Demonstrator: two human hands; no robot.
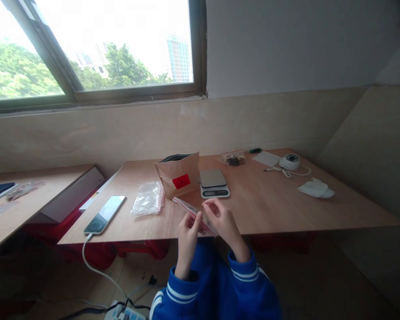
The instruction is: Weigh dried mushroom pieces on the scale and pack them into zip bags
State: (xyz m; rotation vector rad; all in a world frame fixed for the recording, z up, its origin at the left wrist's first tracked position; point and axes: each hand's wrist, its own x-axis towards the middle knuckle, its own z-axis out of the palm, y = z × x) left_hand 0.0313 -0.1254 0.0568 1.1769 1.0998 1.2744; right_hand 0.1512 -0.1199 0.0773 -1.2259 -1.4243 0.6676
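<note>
My left hand (189, 231) is closed on a small clear zip bag (190, 208) with a red strip along its edge, held tilted at the table's front edge. Close beside it, on the right of the bag, my right hand (222, 218) has its fingertips pinched together. Whatever those fingers hold is too small or hidden to make out. Just behind the bag stands an upright brown paper pouch (178, 189) with a red label, its top gaping. A kitchen scale (214, 180) with a dark display sits to the pouch's right. On its left lies a stack of clear zip bags (148, 198).
A phone (105, 215) with a white cable lies at the left table edge. Toward the back are a bag of dark items (234, 158) and a green-handled tool (255, 150). A white dome camera (289, 162) and crumpled white material (316, 188) lie at right.
</note>
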